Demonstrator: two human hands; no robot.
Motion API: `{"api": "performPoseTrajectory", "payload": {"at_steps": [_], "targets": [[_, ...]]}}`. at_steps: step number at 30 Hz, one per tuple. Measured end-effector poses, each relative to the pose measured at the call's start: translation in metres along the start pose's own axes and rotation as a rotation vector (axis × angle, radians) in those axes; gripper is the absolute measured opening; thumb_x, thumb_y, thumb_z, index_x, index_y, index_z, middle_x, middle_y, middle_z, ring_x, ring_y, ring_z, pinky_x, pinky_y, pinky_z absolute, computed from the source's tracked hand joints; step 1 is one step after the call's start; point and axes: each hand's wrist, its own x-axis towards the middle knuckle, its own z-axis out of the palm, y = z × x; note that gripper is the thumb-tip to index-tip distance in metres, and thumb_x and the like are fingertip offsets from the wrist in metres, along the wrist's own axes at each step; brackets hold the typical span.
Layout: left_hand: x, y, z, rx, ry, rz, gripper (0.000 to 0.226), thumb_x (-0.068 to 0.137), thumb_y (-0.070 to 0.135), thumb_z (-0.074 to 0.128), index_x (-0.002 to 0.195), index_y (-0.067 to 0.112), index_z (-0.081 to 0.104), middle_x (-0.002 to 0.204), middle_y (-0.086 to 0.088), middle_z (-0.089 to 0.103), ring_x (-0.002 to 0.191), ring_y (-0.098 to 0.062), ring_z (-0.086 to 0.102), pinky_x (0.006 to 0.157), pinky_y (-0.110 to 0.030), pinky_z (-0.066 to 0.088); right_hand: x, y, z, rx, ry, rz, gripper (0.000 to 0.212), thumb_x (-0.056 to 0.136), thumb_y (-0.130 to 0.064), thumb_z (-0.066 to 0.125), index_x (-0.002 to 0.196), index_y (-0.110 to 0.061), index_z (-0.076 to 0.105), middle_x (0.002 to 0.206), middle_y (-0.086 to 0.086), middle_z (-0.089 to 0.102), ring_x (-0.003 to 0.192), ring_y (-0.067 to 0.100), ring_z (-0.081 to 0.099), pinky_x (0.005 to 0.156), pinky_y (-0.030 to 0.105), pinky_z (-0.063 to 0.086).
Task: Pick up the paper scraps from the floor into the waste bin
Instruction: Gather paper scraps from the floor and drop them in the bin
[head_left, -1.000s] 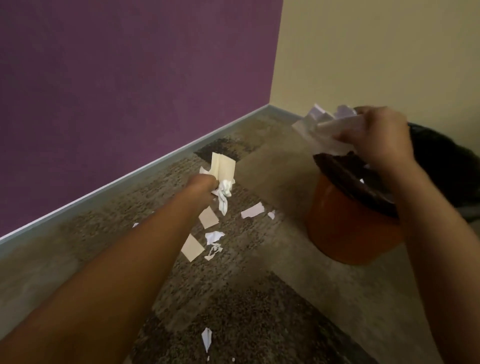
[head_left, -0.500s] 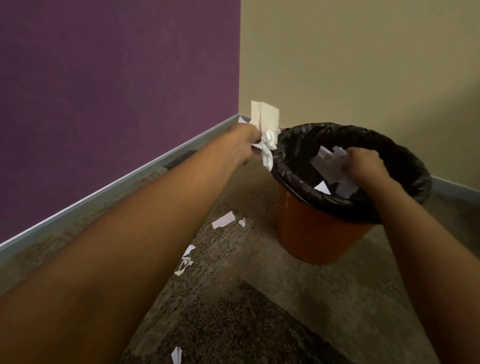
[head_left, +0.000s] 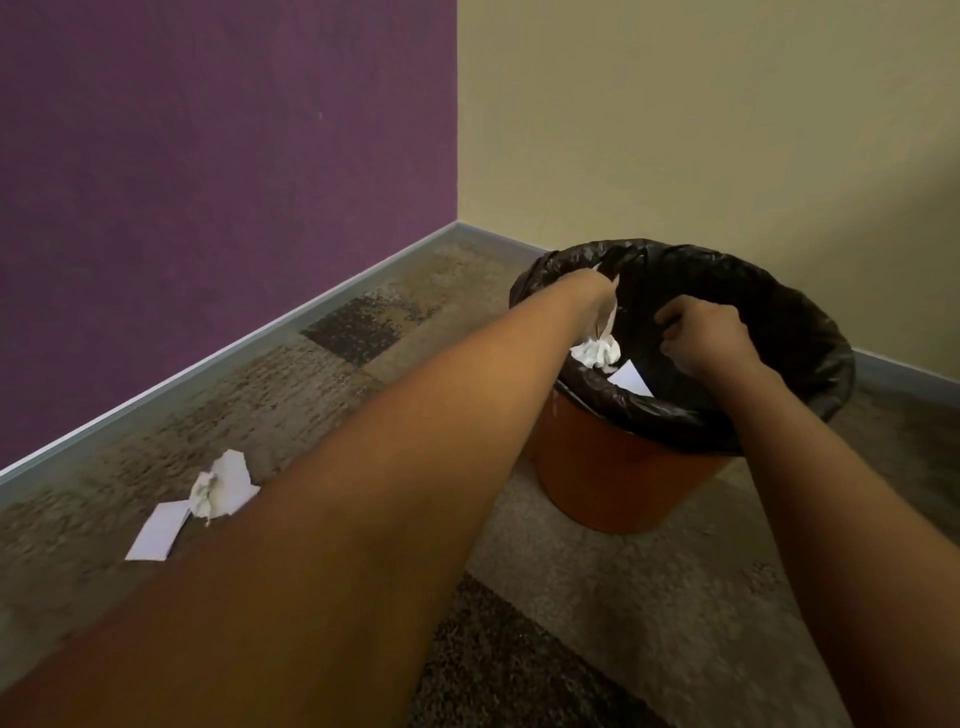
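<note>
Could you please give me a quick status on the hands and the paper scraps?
Both hands over waste bin: left hand holds crumpled paper, right hand curled, grip unclear. Two scraps on carpet. Nothing blocking.

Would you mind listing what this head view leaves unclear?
- Left hand: its fingers sit behind the knuckles, so whether it grips the crumpled paper is unclear.
- Waste bin: its bottom is hidden by the liner rim and both arms.
- Floor scraps: any under the left forearm are covered.
</note>
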Motion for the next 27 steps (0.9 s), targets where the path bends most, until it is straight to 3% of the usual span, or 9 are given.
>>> {"api": "performPoseTrajectory", "payload": {"at_steps": [4,7,10,12,13,16,20,23,27], "targets": [[0.0,-0.008,0.001,0.169,-0.228,0.116,0.055,0.099,0.004,0.042,0.149,-0.003,0.019,0.157,-0.019,0.019,0.144,-0.033,0.025,0.116,-0.04,0.031,0.002,-0.004,0.002,0.035,0.025,0.038,0.032,0.092,-0.002,0.05,0.116,-0.02,0.062,0.122,0.014,0.06,0.108,0.033,0.058,0.08,0.035,0.049],[-0.003,-0.002,-0.002,0.005,-0.157,0.176,0.051,0.099,0.005,0.042,0.147,0.0,0.027,0.153,-0.016,0.031,0.141,-0.028,0.035,0.111,-0.034,0.039,0.0,-0.012,0.003,0.082,0.062,0.062,0.029,0.092,-0.004,0.05,0.11,-0.021,0.066,0.122,0.013,0.06,0.107,0.032,0.059,0.079,0.033,0.048],[-0.013,0.006,-0.012,-0.043,-0.17,0.257,0.042,0.097,0.002,0.045,0.138,-0.002,0.043,0.139,-0.018,0.051,0.119,-0.028,0.059,0.074,-0.024,0.058,-0.007,-0.022,0.003,0.175,0.1,0.07,0.027,0.091,-0.007,0.051,0.106,-0.021,0.068,0.117,0.012,0.064,0.103,0.03,0.061,0.079,0.033,0.05],[-0.018,0.004,-0.026,-0.089,-0.156,0.292,0.037,0.095,0.002,0.05,0.131,-0.004,0.05,0.123,-0.018,0.061,0.088,-0.021,0.066,0.045,-0.015,0.053,-0.016,-0.03,0.0,0.256,0.159,0.071,0.025,0.091,-0.009,0.051,0.104,-0.021,0.068,0.115,0.011,0.066,0.103,0.029,0.063,0.084,0.034,0.052],[-0.017,0.001,-0.034,-0.116,-0.126,0.317,0.033,0.094,0.003,0.052,0.127,-0.004,0.055,0.107,-0.015,0.066,0.076,-0.017,0.063,0.043,-0.013,0.051,-0.023,-0.037,-0.003,0.301,0.202,0.059,0.024,0.092,-0.01,0.051,0.104,-0.021,0.068,0.114,0.01,0.067,0.102,0.027,0.063,0.086,0.034,0.052],[-0.007,-0.017,-0.07,-0.131,0.033,0.408,0.026,0.093,0.008,0.055,0.116,0.001,0.064,0.078,-0.003,0.063,0.063,-0.009,0.057,0.064,-0.016,0.055,-0.05,-0.06,-0.005,0.455,0.323,-0.036,0.02,0.093,-0.014,0.052,0.102,-0.022,0.067,0.104,0.005,0.069,0.096,0.02,0.065,0.088,0.033,0.052],[0.014,-0.056,-0.129,-0.019,0.225,0.439,0.023,0.094,0.012,0.054,0.112,0.01,0.069,0.103,-0.004,0.069,0.085,-0.013,0.062,0.081,-0.026,0.057,-0.089,-0.092,0.018,0.512,0.358,-0.191,0.019,0.094,-0.016,0.051,0.105,-0.023,0.064,0.104,-0.001,0.068,0.094,0.016,0.066,0.087,0.036,0.054],[0.028,-0.09,-0.172,0.067,0.396,0.421,0.02,0.093,0.017,0.056,0.106,0.015,0.071,0.115,-0.004,0.071,0.098,-0.017,0.066,0.095,-0.034,0.054,-0.126,-0.11,0.046,0.502,0.424,-0.35,0.024,0.092,-0.006,0.049,0.111,-0.015,0.062,0.111,0.001,0.063,0.098,0.004,0.054,0.086,0.014,0.043],[0.034,-0.147,-0.228,0.209,0.546,0.344,0.023,0.093,0.021,0.055,0.106,0.01,0.07,0.111,-0.009,0.071,0.104,-0.025,0.065,0.093,-0.032,0.05,-0.182,-0.115,0.127,0.454,0.103,-0.548,0.024,0.095,-0.014,0.047,0.115,-0.013,0.06,0.113,0.002,0.063,0.102,0.011,0.057,0.092,0.025,0.046]]}}
